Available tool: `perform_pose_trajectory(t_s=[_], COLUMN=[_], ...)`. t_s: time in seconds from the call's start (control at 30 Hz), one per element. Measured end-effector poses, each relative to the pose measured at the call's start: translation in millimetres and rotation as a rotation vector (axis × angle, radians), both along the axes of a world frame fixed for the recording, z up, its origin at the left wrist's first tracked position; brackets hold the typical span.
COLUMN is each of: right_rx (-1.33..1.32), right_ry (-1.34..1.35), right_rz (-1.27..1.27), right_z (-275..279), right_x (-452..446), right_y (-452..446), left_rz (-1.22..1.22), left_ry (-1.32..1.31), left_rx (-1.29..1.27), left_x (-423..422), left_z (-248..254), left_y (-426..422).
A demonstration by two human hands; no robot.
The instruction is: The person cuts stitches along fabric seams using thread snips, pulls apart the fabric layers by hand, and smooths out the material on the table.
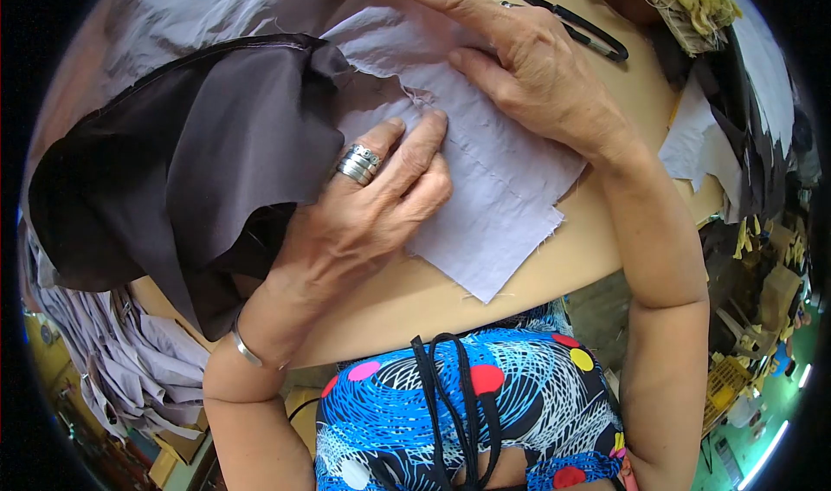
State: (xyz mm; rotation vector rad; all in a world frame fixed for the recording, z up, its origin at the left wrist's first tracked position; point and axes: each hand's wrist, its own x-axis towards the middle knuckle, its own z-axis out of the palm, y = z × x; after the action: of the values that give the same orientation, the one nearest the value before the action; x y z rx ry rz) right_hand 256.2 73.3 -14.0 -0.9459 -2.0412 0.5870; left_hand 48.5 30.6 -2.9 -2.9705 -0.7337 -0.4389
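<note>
My left hand [372,188], with several silver rings on one finger, is bent over a light grey-lilac cloth [493,231]. Its fingertips are closed on the cloth beside a puckered, frayed seam. My right hand [541,71] rests farther up the same cloth, index finger stretched out and thumb apart, so it is open. Dark brown fabric [234,136] lies bunched to the left, running up against my left hand. The cloth's frayed lower corner lies flat on the table. What is under both palms is hidden.
A black pointed tool like thread snips [589,36] lies on the tan table [372,318] beyond my right hand. A stack of grey cloth pieces [130,361] is at lower left. Fabric scraps [705,136] hang at the right edge, with a yellow crate [725,387] below.
</note>
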Motion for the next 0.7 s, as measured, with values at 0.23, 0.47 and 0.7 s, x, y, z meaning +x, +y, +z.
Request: perform_pose_trajectory(t_s=[0.23, 0.47, 0.7], right_rx=[-0.068, -0.061, -0.196], right_ry=[-0.067, -0.097, -0.136], right_rz=[-0.009, -0.040, -0.056], right_z=[1, 2, 21], right_x=[0, -1, -2], right_y=[-1, -2, -8], left_rz=[0.056, 0.098, -0.002], left_ry=[0.080, -0.037, -0.004], left_rx=[0.053, -0.051, 0.009], left_x=[3, 3, 2], left_z=[0, -2, 0], left_y=[-6, -7, -5])
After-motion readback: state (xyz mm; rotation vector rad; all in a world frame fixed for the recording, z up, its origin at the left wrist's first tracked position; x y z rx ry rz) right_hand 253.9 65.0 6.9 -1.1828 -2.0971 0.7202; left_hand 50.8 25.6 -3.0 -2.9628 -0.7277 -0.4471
